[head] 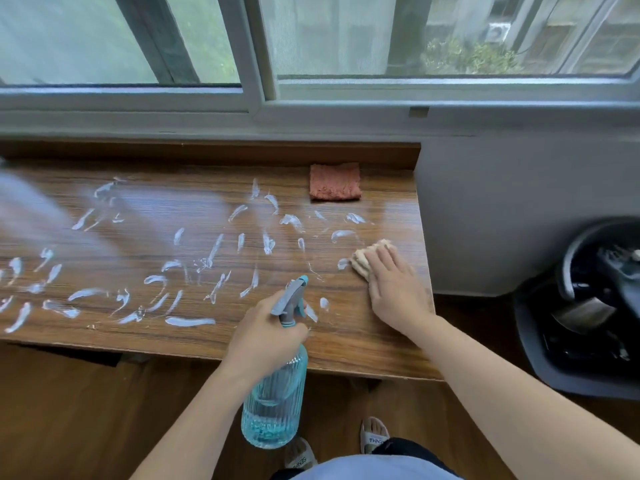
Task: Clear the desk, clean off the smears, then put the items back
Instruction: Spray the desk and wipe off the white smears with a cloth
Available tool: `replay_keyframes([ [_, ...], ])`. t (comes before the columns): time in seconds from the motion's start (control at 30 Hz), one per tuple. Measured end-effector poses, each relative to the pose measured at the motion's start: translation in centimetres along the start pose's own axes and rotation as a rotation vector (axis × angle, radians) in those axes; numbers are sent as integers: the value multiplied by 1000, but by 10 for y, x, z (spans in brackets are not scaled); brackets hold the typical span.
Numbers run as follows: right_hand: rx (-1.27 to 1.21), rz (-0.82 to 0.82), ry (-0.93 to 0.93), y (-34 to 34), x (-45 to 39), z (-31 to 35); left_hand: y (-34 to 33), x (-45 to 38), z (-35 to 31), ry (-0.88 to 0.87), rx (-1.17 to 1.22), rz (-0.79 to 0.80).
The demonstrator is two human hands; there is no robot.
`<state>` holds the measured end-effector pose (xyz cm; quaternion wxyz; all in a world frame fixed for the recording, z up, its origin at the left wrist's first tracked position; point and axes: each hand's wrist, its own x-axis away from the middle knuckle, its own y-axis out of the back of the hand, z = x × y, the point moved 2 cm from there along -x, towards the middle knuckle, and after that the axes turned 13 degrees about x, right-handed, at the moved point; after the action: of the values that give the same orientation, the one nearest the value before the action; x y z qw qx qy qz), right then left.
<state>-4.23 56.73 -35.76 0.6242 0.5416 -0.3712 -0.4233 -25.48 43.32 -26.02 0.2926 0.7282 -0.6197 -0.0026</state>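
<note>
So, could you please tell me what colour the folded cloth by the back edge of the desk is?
Rust orange, seen in the head view: the folded cloth.

cloth (367, 258): mostly hidden under right hand (391, 289) | desk (346, 348): cut off left

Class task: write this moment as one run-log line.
left hand: grips spray bottle | right hand: presses beige cloth on desk | smears: remain | red cloth: idle
</note>
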Motion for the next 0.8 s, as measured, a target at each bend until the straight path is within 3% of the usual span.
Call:
replay_keyframes([
  [0.1, 8, -21, -39, -4, -4, 5, -13, -11, -13, 42, -55, -60],
  [0.3, 87, 1, 145, -4, 19, -27, -31, -23, -28, 137, -84, -84],
  [0.53, 58, -27, 40, -6, 48, -25, -21, -34, -42, 99, -36, -36],
  [0.67, 75, -54, 141, -12, 50, -18, -9, -48, -45, 42, -40, 9],
  [0.8, -125, -105, 29, -6, 43, -17, 9, -64, -49, 10, 8, 37],
])
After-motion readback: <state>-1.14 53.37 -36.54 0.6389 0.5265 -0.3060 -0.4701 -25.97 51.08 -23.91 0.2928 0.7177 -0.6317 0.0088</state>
